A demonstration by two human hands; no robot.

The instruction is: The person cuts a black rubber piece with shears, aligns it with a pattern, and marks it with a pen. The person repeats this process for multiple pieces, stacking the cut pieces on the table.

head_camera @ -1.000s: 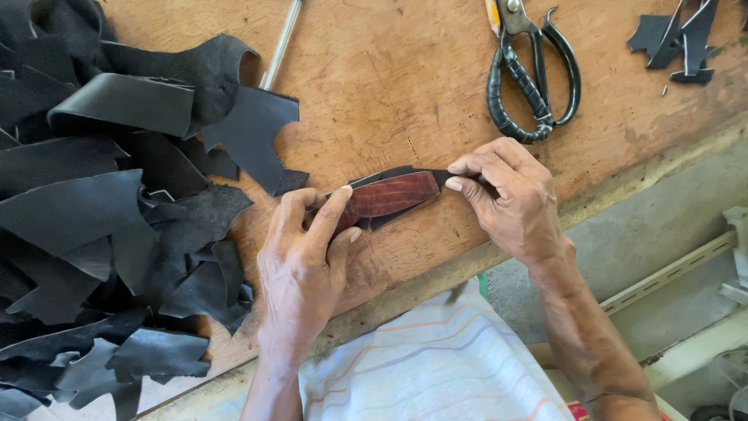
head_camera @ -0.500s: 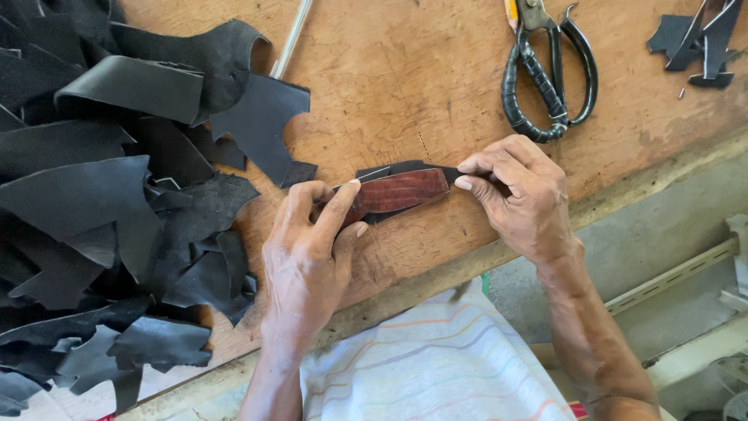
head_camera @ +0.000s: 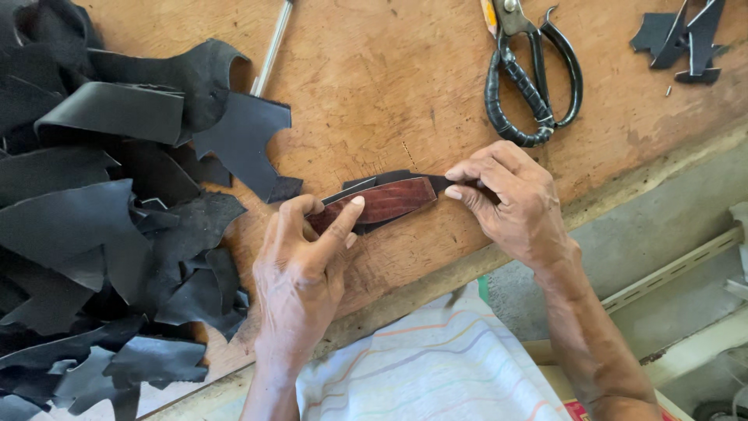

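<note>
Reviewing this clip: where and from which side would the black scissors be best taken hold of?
Probably by the wrapped handle loops, coming from the bench's near edge. The scissors lie flat on the wooden bench, loops toward the person, blades running off the top of the picture. The right hand is nearest.

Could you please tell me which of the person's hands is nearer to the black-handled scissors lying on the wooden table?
Right. The right hand lies just below the black-handled scissors, apart from them; the left hand sits farther down and to the left.
</note>
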